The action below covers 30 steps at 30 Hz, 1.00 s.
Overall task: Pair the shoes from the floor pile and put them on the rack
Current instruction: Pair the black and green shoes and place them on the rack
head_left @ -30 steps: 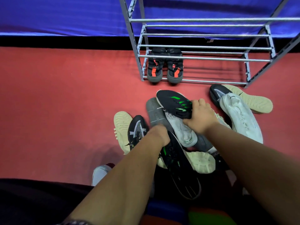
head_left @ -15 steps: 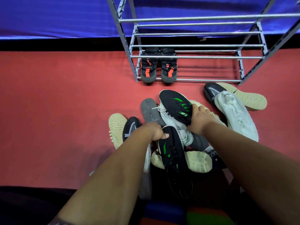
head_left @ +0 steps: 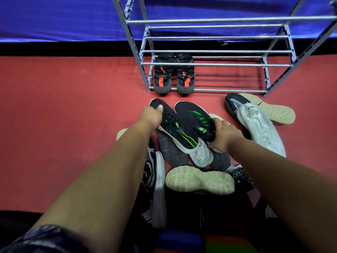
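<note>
Red floor, blue wall cloth.

A red floor fills the middle of the frame. At upper centre a grey metal rack stands on it, with one black-and-orange pair at its lower left. Below lies a shoe pile; at right, a white shoe and a cream sole.

Both hands are on the black-and-green pair, just in front of the rack! The left hand clamps the toe of the left black-and-green shoe, the right hand grips the heel of the right black-and-green shoe, and the two sit side by side, touching, above the floor pile. On the rack's bottom rail, at its left end, the black-and-orange pair stands parked. Off the rack's right foot, a white sneaker lies across a pale-soled shoe.
</note>
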Available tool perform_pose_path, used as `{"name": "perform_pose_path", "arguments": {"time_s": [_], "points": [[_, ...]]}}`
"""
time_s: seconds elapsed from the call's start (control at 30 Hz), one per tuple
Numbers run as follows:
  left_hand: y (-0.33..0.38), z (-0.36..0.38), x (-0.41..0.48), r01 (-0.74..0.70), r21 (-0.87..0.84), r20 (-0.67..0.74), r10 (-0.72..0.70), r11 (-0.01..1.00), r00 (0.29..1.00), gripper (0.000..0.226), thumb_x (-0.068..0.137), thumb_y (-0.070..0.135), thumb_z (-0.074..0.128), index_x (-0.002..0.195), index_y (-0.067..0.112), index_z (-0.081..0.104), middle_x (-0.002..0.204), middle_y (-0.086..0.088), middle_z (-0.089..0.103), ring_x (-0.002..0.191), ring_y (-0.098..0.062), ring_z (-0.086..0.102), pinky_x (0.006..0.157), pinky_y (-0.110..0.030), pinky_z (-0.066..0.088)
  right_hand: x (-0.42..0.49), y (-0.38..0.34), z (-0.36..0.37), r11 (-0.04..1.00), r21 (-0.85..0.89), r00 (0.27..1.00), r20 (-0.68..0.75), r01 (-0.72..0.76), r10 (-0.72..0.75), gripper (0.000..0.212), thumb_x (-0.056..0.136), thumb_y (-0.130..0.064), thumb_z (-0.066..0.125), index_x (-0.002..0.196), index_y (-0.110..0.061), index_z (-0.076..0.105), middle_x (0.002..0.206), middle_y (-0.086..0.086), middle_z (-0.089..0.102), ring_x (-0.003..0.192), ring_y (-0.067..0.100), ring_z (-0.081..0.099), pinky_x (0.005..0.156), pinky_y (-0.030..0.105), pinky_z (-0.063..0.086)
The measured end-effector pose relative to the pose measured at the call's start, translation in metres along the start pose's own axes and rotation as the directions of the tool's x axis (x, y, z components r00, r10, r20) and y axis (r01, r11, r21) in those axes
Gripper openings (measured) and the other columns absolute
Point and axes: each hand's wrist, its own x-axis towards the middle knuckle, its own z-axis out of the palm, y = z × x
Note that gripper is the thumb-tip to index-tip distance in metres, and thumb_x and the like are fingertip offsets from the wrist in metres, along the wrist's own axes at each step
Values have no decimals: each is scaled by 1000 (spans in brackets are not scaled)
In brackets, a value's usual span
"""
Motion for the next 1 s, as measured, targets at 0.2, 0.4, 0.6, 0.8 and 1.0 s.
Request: {"name": "perform_pose_path", "arguments": {"time_s": [0.2, 0.4, 0.6, 0.8, 1.0], "points": [[-21, 55, -34, -24, 407, 209, -68, 913, 976, 76, 102, 65, 45, 148, 4, 53, 154, -19, 50, 142, -36, 48, 117, -38, 39, 1, -4, 2, 999, -45, 1000, 17, -5, 5, 112, 80, -47, 75, 164, -23, 6, 157, 10, 33, 140, 42, 38, 112, 53, 36], [-28, 96, -36, 29, 592, 118, -122, 806, 985, 102, 93, 84, 30, 150, 2, 48, 146, -23, 44, 136, -37, 43, 114, -39, 39, 4, -2, 5, 999, -45, 999, 38, 15, -13, 118, 80, -44, 77, 166, -20, -1, 156, 12, 31, 139, 42, 38, 114, 53, 37], [-27, 106, -17, 150, 549, 55, -214, 822, 975, 136, 67, 101, 42, 154, -4, 38, 150, -22, 42, 139, -34, 41, 103, -32, 38, 4, 10, 9, 977, 215, 997, -78, 10, 7, 103, 74, -42, 80, 159, -16, 27, 148, 14, 45, 134, 37, 47, 111, 45, 42], [-19, 108, -26, 232, 356, 19, -255, 905, 967, 144, 74, 71, 75, 157, -13, -8, 153, -24, 24, 136, -38, 40, 100, -43, 47, 2, 20, 3, 893, 450, 983, -163, 3, 79, 69, 62, -55, 73, 124, -30, 60, 117, -4, 65, 108, 19, 63, 94, 37, 52], [-27, 105, -33, 211, 177, -72, -201, 961, 977, 135, 73, 59, 81, 158, -8, 0, 151, -19, 27, 132, -38, 44, 99, -49, 52, 3, 15, -14, 780, 624, 962, -238, 44, 135, 32, 73, -38, 77, 100, -23, 67, 90, -7, 71, 83, 10, 67, 70, 30, 51]]}}
